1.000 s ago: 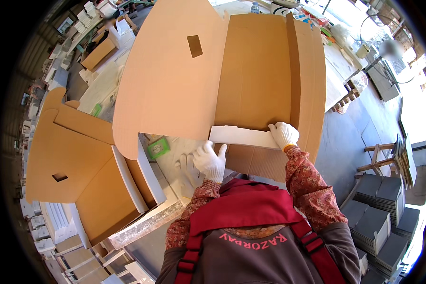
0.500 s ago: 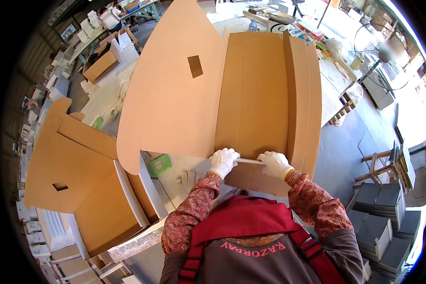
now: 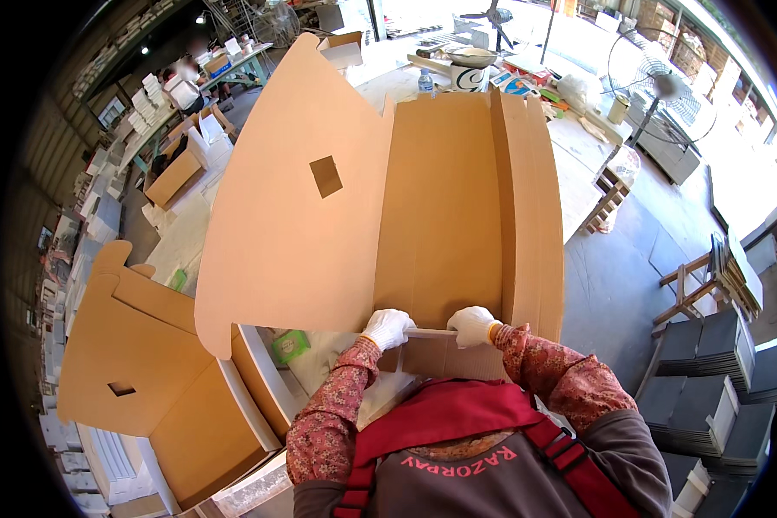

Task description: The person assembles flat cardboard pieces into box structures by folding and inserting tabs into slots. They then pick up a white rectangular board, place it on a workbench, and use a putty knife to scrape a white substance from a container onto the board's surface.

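A large brown cardboard box lies unfolded in front of me, its wide lid panel with a rectangular cut-out spread to the left. White knit work gloves cover both my hands. My left hand closes over the left end of the box's folded near edge, and my right hand closes over the same edge farther right. Between them shows a pale strip of that edge. The fingertips are partly hidden inside the fold. A second open cardboard box stands at lower left.
A green packet lies between the two boxes. At the far table stand a white bucket with a pan on top and a water bottle. Pedestal fan, wooden stand and grey stacked boards are on the right. People work far left.
The whole view has shifted, so the boxes and my hands appear lower and slightly left. Both hands still grip the near edge of the large box.
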`<state>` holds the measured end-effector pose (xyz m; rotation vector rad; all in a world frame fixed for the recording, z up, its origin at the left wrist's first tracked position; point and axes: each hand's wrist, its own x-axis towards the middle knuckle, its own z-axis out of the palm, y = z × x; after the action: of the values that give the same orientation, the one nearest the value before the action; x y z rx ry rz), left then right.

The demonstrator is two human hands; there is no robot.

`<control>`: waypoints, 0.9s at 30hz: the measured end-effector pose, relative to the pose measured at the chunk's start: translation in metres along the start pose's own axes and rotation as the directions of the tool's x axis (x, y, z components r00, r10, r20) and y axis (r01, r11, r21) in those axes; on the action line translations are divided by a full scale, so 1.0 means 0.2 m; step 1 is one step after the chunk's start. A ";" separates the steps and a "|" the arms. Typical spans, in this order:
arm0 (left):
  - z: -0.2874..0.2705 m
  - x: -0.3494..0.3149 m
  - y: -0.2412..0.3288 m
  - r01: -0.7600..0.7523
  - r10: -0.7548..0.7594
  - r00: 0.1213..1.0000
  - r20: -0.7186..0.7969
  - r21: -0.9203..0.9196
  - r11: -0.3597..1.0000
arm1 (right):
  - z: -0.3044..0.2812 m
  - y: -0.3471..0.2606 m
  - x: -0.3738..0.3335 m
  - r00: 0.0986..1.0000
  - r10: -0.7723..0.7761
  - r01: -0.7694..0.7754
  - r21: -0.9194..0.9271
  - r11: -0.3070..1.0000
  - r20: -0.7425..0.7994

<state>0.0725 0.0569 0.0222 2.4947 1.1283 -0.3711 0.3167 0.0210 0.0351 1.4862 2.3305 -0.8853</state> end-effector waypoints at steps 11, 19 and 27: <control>0.21 -0.09 0.04 -0.108 0.222 0.889 -0.402 0.286 0.952 | -0.53 0.58 0.04 0.406 0.709 -0.337 0.627 0.702 -0.576; 0.14 -0.18 -0.03 -0.023 0.191 0.867 -0.460 0.347 0.938 | -0.37 0.66 0.00 0.333 0.588 0.071 0.642 0.764 -0.737; -0.42 -0.07 -0.70 -0.015 0.261 0.760 -0.595 0.386 0.923 | -0.10 0.00 -0.38 0.701 0.659 0.265 0.957 0.118 -0.275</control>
<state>-0.0364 0.1692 0.0700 3.1376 1.1613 0.4060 0.3535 -0.0228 0.0875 3.0508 1.4046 -2.4628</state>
